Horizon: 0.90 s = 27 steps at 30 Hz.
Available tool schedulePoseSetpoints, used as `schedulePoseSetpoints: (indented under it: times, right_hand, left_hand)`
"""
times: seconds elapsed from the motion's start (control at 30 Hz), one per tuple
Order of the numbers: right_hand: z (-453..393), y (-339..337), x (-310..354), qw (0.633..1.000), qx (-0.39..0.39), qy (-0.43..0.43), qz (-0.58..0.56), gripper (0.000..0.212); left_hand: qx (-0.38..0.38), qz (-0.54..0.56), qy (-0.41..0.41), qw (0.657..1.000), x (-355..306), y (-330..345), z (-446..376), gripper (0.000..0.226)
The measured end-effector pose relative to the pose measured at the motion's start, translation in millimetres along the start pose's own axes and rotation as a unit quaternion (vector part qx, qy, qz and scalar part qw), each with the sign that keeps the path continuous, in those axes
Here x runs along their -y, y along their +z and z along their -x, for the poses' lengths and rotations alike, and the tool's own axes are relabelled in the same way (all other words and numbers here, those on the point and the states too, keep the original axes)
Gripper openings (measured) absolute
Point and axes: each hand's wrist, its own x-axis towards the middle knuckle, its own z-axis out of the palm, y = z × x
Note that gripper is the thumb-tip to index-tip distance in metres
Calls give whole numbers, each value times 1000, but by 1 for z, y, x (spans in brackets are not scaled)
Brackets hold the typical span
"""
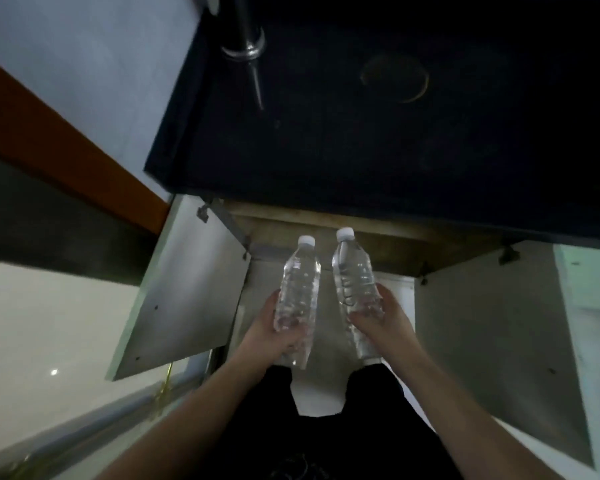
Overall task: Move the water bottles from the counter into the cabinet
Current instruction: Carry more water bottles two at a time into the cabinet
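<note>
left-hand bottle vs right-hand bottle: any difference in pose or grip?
The left bottle sits nearer the camera; the right bottle has its cap further forward, closer to the open cabinet. The left hand cups the left bottle near its base; the right hand holds the right bottle around its middle. Both are clear with white caps, pointing toward the cabinet.

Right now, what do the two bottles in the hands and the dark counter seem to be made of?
Both clear ribbed bottles, the left bottle and the right bottle, look like thin glossy plastic: see-through, with white screw caps. The dark blue-black counter looks like smooth stone or laminate with a dull sheen; which one, I cannot tell.
</note>
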Motion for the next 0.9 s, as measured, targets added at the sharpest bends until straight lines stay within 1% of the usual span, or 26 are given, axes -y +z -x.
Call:
schedulePoseSetpoints:
  times: [0.07,0.1,0.17,0.23,0.33,0.43,0.53,0.6,0.73,0.9]
  right_hand:
    - [-4,9,0,1000,-23,3,-17,70]
    - [-7,12,0,999,-36,7,-22,70]
    - [-15,13,-6,998,-51,14,-28,71]
    - [-28,13,-15,997,-65,26,-24,75]
    - [-53,12,-36,994,-98,34,-14,79]
    - [-91,6,-60,992,-122,30,2,76]
    - [-133,3,-88,987,-158,14,1,66]
    - [-161,6,-105,984,-176,11,-8,67]
    - [-208,9,-126,978,-208,-6,12,67]
    - [-249,16,-135,967,-249,-37,41,71]
  left_hand:
    - [22,18,-33,999,3,-8,-21,74]
    - [21,19,-42,999,2,-10,-30,78]
    - [26,-7,-48,998,0,-10,-48,79]
    - [27,-59,-42,997,-2,-6,-70,77]
    - [16,-146,-19,989,-4,5,-106,88]
    - [-16,-212,17,977,0,22,-143,83]
    - [-51,-226,34,972,18,42,-184,73]
    - [-89,-234,44,967,30,53,-210,66]
    - [-124,-240,56,961,43,72,-255,52]
    - [-179,-239,95,950,56,94,-296,54]
